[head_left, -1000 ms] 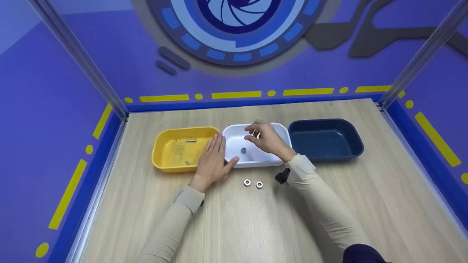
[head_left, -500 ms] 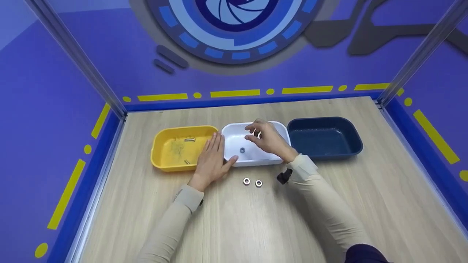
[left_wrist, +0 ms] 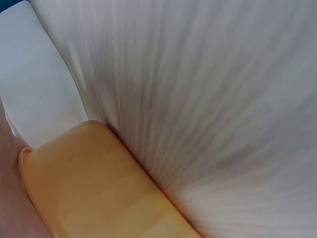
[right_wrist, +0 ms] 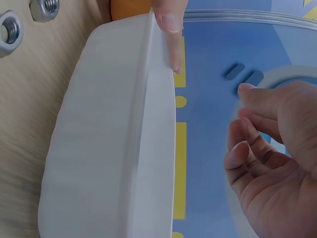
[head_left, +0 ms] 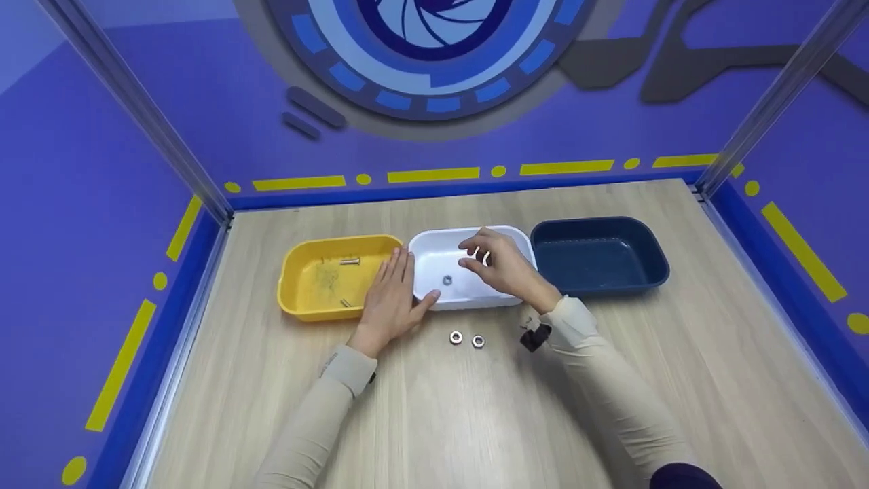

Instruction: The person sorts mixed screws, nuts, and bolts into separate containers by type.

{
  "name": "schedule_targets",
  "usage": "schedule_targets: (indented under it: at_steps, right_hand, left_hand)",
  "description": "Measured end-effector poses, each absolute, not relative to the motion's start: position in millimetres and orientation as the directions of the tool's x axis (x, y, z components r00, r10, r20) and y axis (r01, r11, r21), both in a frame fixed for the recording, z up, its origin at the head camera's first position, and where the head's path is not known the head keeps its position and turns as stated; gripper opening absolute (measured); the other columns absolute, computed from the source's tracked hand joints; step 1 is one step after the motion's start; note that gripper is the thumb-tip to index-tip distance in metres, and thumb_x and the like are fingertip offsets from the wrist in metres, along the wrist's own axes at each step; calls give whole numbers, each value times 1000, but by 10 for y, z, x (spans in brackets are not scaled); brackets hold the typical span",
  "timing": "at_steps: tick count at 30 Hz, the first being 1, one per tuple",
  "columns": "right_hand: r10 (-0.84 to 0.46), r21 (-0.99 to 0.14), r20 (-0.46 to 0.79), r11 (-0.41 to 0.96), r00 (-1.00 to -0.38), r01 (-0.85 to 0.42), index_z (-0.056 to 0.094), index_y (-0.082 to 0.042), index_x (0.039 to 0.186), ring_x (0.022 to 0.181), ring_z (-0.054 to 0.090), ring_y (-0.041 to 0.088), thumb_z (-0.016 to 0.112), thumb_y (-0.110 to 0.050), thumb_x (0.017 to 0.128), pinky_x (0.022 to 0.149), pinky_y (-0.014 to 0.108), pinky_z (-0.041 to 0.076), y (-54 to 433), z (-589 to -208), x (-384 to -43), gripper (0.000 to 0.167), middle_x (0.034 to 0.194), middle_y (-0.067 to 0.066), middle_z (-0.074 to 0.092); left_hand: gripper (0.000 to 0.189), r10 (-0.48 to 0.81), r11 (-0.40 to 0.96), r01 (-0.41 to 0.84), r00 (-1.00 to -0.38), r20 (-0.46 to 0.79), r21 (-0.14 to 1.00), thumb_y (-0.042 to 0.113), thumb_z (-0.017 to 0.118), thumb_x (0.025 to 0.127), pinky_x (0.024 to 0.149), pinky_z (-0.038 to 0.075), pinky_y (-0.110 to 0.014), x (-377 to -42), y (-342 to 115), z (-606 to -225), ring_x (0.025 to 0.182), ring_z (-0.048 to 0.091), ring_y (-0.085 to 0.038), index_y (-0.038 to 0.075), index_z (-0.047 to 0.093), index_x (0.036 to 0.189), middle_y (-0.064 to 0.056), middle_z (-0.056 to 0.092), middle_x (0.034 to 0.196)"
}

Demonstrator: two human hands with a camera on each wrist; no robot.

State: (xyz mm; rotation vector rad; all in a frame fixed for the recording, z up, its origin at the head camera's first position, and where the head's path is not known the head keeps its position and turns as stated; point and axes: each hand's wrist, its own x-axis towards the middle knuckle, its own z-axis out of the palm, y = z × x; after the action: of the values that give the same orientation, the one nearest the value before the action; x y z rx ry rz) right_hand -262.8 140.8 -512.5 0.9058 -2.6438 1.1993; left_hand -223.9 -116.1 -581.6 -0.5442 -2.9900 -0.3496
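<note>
My left hand lies with straight fingers over the meeting rims of the yellow tub and the white tub, its thumb out along the white tub's near edge. Above the white tub hovers my right hand; its fingers bend loosely, and in the right wrist view a gap shows between thumb and fingertips, nothing held. A small metal nut sits on the white tub's floor. Two hex nuts lie on the table in front of that tub.
Inside the yellow tub are a metal bolt and another small metal piece near its front wall. A dark blue tub stands right of the white one. Blue panels wall in the wooden table at back and sides.
My right hand has shifted slightly to the right over the white tub, fingers in much the same pose. The left hand stays on the rims, and the nuts have not moved.
</note>
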Motion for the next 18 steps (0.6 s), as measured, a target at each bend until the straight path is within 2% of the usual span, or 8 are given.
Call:
schedule_targets:
  at_steps: [7, 12, 18]
  right_hand:
    - [-484, -656, 317, 509, -816, -557, 78, -5, 120, 84, 68, 17, 78, -17, 100, 71, 33, 60, 1496, -5143, -2464, 23, 104, 12, 72]
    - [-482, -673, 322, 488, -815, -555, 77, -3, 119, 83, 68, 18, 79, -15, 99, 69, 28, 58, 1564, -5196, -2375, 24, 102, 15, 73]
    - [-475, -694, 321, 471, -819, -545, 78, -4, 116, 82, 68, 17, 80, -14, 97, 68, 29, 58, 1635, -5275, -2314, 21, 97, 8, 73]
  left_hand:
    - [100, 333, 917, 348, -937, 106, 196, 74, 30, 106, 137, 13, -47, -2227, -1161, -5816, 167, 12, -34, -4, 17, 169, -22, 16, 178]
    - [99, 341, 912, 362, -931, 131, 193, 72, 33, 106, 137, 16, -49, -2233, -1158, -5827, 167, 14, -36, -5, 20, 168, -23, 18, 177]
    - [100, 340, 910, 363, -930, 136, 203, 72, 33, 106, 137, 16, -49, -2230, -1165, -5830, 167, 13, -35, -5, 20, 168, -23, 17, 177]
